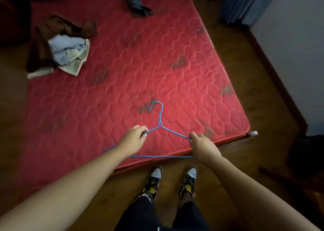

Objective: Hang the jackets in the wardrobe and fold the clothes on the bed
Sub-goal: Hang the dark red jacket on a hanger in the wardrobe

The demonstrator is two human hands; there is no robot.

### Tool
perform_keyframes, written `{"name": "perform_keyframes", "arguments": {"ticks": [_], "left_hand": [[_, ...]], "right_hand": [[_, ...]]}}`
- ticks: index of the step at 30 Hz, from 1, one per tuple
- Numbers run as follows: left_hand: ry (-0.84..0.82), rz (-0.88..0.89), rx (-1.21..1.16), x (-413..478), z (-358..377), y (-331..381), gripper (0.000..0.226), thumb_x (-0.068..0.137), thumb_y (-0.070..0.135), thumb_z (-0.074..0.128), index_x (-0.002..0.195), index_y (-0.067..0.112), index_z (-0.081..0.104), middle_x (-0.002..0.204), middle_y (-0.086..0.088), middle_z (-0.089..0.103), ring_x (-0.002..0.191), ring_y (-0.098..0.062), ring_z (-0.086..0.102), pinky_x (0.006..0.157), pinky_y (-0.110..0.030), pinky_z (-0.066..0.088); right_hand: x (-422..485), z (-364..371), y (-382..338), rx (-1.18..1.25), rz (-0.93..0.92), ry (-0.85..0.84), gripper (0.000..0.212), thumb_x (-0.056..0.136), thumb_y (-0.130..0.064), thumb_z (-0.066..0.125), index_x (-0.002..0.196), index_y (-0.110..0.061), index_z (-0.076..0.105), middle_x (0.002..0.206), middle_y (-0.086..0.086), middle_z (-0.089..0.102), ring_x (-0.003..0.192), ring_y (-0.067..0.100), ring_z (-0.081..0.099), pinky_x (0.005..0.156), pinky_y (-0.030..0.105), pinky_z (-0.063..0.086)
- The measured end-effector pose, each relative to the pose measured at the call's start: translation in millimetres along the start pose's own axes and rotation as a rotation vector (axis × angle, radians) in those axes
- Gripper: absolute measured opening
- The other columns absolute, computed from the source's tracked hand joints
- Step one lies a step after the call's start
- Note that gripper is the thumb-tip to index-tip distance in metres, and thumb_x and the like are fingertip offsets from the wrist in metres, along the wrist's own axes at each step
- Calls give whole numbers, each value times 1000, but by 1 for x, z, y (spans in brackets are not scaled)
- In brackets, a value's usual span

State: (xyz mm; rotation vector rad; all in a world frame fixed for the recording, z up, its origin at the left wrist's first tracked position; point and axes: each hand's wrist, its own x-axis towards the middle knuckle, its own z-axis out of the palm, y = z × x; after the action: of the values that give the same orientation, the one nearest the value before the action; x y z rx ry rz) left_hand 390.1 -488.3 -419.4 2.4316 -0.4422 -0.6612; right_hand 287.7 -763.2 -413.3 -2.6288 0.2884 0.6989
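Observation:
A thin blue wire hanger [159, 123] lies over the near edge of the red quilted mattress [140, 64], hook pointing away from me. My left hand [134, 138] pinches its left sloping arm. My right hand [203, 146] pinches its right sloping arm near the end. A brown jacket [52, 30] lies crumpled at the mattress's far left with a pale blue and cream garment [70, 52] piled on it. A dark grey garment [140, 0] lies bunched at the far edge of the mattress.
Wooden floor [263, 107] runs round the bed. My feet in dark shoes [172, 179] stand at the bed's near edge. A blue curtain [245, 2] hangs at the top right beside a white wall. A dark object sits on the floor at the right.

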Motion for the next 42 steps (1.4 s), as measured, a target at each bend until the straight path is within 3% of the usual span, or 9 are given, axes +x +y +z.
{"name": "perform_keyframes", "arguments": {"ticks": [3, 7, 12, 15, 19, 22, 25, 31, 42], "left_hand": [[1, -73, 19, 35, 45, -32, 20, 94, 6, 61, 110, 11, 71, 93, 1, 49, 90, -23, 57, 86, -33, 44], [2, -196, 49, 76, 111, -81, 19, 93, 8, 62, 108, 16, 70, 87, 2, 51, 87, -25, 57, 81, -37, 46], [-25, -288, 89, 120, 178, -138, 12, 89, 13, 65, 89, 24, 60, 84, 2, 62, 87, -26, 61, 79, -41, 51], [-39, -308, 104, 138, 201, -159, 15, 89, 15, 66, 83, 25, 56, 84, 2, 63, 86, -25, 61, 78, -42, 51], [-87, -312, 117, 154, 215, -176, 12, 89, 13, 65, 86, 23, 59, 85, 0, 61, 85, -25, 61, 80, -43, 51], [-133, -322, 133, 158, 212, -179, 11, 90, 18, 67, 99, 21, 63, 96, -4, 58, 92, -29, 63, 85, -43, 51], [-128, -333, 104, 156, 195, -170, 17, 92, 20, 65, 109, 20, 66, 103, -6, 59, 97, -28, 64, 89, -43, 52], [-96, -263, 39, 133, 122, -86, 21, 92, 23, 66, 113, 22, 66, 105, -5, 61, 96, -26, 65, 89, -39, 52], [-281, 139, 197, 68, -34, 141, 28, 94, 30, 64, 121, 23, 68, 104, -4, 67, 99, -24, 64, 90, -32, 47]], "right_hand": [[63, 36, 30, -26, -36, -29, 20, 105, -28, 41, 115, -15, 51, 99, 13, 52, 92, 40, 58, 74, 45, 46], [138, 101, 61, -96, -91, -95, 16, 104, -24, 40, 111, -15, 51, 103, 12, 54, 96, 38, 56, 71, 44, 44], [203, 167, 86, -227, -65, -108, 11, 102, -23, 45, 112, -22, 50, 104, 4, 63, 101, 34, 56, 66, 37, 39], [229, 193, 96, -294, -60, -157, 21, 97, -11, 47, 117, -18, 48, 109, 8, 61, 104, 35, 57, 67, 36, 36], [249, 215, 101, -288, -11, -136, 20, 102, -19, 47, 122, -17, 51, 115, 11, 49, 107, 37, 53, 68, 40, 37], [250, 215, 103, -282, 18, -122, 26, 102, -30, 49, 122, -15, 53, 117, 12, 50, 112, 38, 49, 74, 43, 42], [237, 193, 101, -263, 27, -104, 29, 100, -33, 50, 123, -15, 55, 116, 13, 53, 111, 40, 50, 85, 47, 45], [167, 92, 77, -16, 20, -89, 34, 98, -40, 54, 127, -22, 59, 117, 11, 55, 111, 39, 55, 84, 46, 53], [-21, -127, 36, 191, 157, 35, 29, 97, -37, 58, 120, -21, 66, 110, 8, 72, 107, 30, 64, 90, 39, 50]]}}
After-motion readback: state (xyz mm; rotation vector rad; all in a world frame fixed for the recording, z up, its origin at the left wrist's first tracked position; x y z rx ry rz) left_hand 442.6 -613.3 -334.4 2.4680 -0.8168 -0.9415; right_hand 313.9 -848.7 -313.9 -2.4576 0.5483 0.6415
